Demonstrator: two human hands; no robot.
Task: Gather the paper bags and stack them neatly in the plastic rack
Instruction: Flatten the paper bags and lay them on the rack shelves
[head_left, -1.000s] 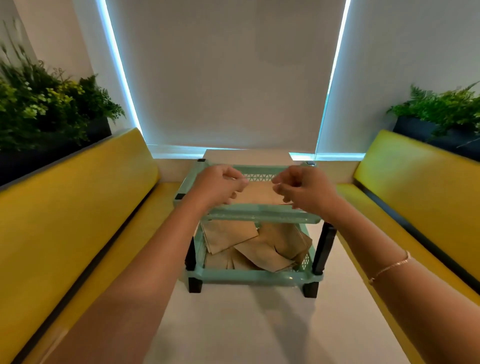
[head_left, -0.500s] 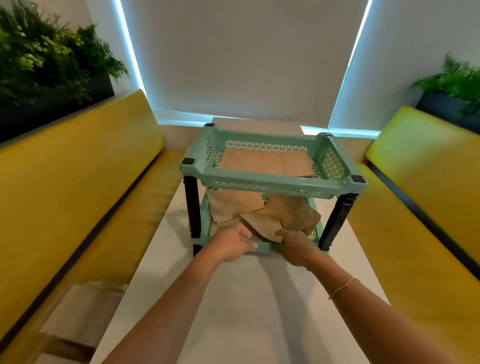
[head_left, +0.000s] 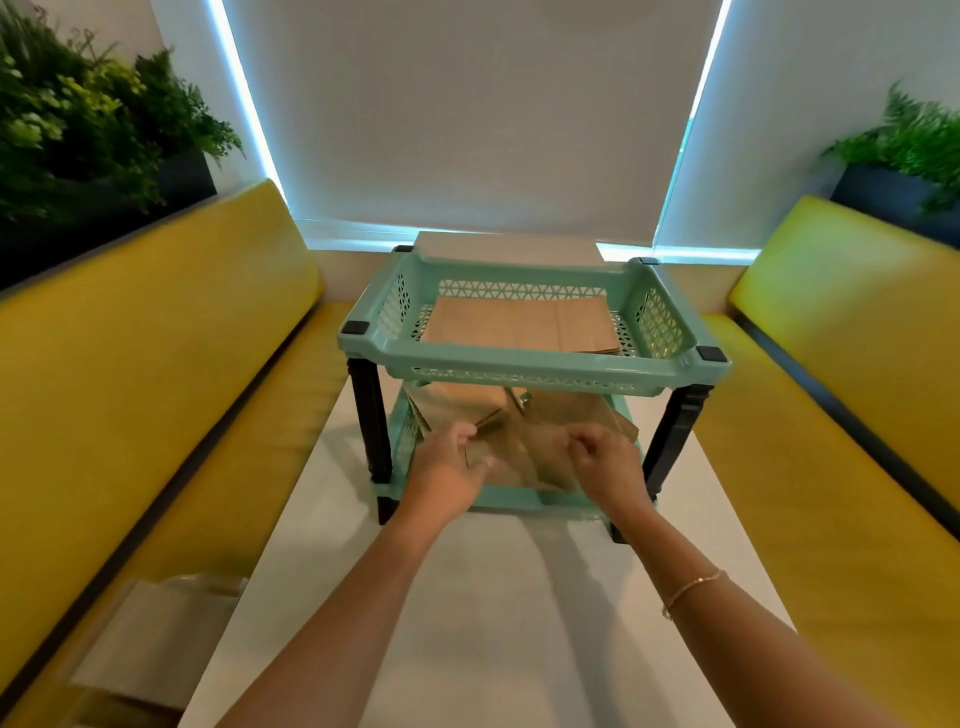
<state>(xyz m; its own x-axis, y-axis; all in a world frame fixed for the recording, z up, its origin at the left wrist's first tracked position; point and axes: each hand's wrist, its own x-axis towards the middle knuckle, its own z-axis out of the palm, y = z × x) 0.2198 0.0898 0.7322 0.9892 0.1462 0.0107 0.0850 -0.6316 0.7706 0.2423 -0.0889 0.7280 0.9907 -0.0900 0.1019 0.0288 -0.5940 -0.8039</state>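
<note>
A mint-green two-tier plastic rack (head_left: 530, 366) with black legs stands on the white table (head_left: 498, 597). A neat pile of brown paper bags (head_left: 519, 330) lies flat in the top tier. Several loose brown paper bags (head_left: 519, 457) lie jumbled in the bottom tier. My left hand (head_left: 449, 470) reaches into the bottom tier and pinches the edge of one bag between thumb and fingers. My right hand (head_left: 605, 465) grips bags at the tier's front right, fingers curled.
Yellow benches (head_left: 156, 374) run along both sides of the table, the right bench (head_left: 852, 364) close to the rack. Planters with green plants (head_left: 93, 130) sit behind both benches. A pale bag-like thing (head_left: 150, 639) lies on the left seat.
My hands dropped from the top tier to the bottom tier and took hold of the loose bags there. The view has tilted down and come closer to the rack.
</note>
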